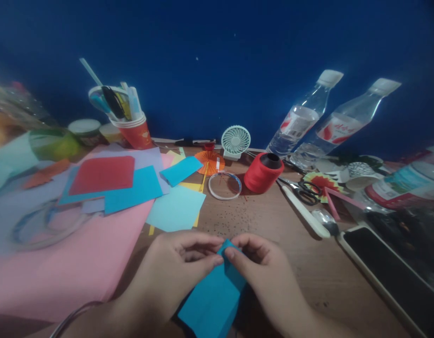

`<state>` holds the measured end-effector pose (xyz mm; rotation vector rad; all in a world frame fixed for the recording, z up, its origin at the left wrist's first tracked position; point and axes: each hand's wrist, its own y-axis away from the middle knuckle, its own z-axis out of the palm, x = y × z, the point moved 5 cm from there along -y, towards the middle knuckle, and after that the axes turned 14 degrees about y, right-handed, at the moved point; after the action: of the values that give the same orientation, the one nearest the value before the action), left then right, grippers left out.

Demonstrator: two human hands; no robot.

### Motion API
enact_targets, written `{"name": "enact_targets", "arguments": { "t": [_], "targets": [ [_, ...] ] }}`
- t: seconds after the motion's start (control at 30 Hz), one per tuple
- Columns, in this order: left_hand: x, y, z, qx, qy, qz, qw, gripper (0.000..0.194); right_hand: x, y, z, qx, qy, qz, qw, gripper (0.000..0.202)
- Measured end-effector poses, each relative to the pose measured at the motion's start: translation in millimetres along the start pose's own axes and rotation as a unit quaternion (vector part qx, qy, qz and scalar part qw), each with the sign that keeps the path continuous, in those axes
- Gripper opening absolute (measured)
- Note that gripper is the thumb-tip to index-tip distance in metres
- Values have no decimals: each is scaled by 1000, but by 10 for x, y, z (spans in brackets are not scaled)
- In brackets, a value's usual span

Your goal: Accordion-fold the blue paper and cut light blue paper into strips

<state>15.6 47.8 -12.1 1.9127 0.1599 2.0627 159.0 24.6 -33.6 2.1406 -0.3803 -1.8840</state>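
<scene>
A piece of blue paper [217,300] is held between my two hands, low in the middle of the view, its narrow folded tip pointing away from me. My left hand [178,267] pinches the left side of that tip with thumb and forefinger. On the right side of the tip, my right hand [262,267] is closed with its thumb over the paper. Beyond the hands lies a light blue sheet [176,208]. A tape ring [224,198] and a red thread spool [262,176] are farther back.
Coloured sheets [83,263] cover the left side. A red cup [134,134] of pens, a small fan [236,141] and two bottles [296,122] line the back. Scissors [303,188], a white knife [305,211] and a phone [389,277] lie right.
</scene>
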Motion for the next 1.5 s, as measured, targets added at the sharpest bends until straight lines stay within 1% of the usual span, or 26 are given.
{"name": "enact_targets", "arguments": {
  "t": [0.23, 0.5, 0.7, 0.9, 1.07, 1.23, 1.37, 1.5],
  "targets": [
    [9, 10, -10, 23, -6, 2, 1000, 13, 10, 2, -5, 7, 4, 1, 1000, 11],
    [-8, 4, -12, 18, -22, 13, 1000, 10, -9, 1, 4, 3, 5, 5, 1000, 12],
    [1, -1, 2, 15, -9, 1, 1000, 9, 0, 5, 0, 2, 10, -1, 1000, 11],
    [-23, -17, -8, 13, 20, -8, 1000, 12, -24, 14, 10, 0, 15, -6, 1000, 11],
    [-31, -17, -10, 6, 15, -13, 1000, 12, -31, 20, 2, 0, 25, -9, 1000, 12],
    [-50, -18, -3, 1, 21, -30, 999, 9, -15, 5, 4, -9, 29, -25, 999, 12],
    [-57, -38, -12, 6, 22, -27, 999, 10, -26, 9, 7, -16, 22, -46, 999, 6],
    [-52, -30, -11, -1, 18, -33, 999, 10, -58, 25, 6, -18, 46, -53, 997, 3]
  ]
}}
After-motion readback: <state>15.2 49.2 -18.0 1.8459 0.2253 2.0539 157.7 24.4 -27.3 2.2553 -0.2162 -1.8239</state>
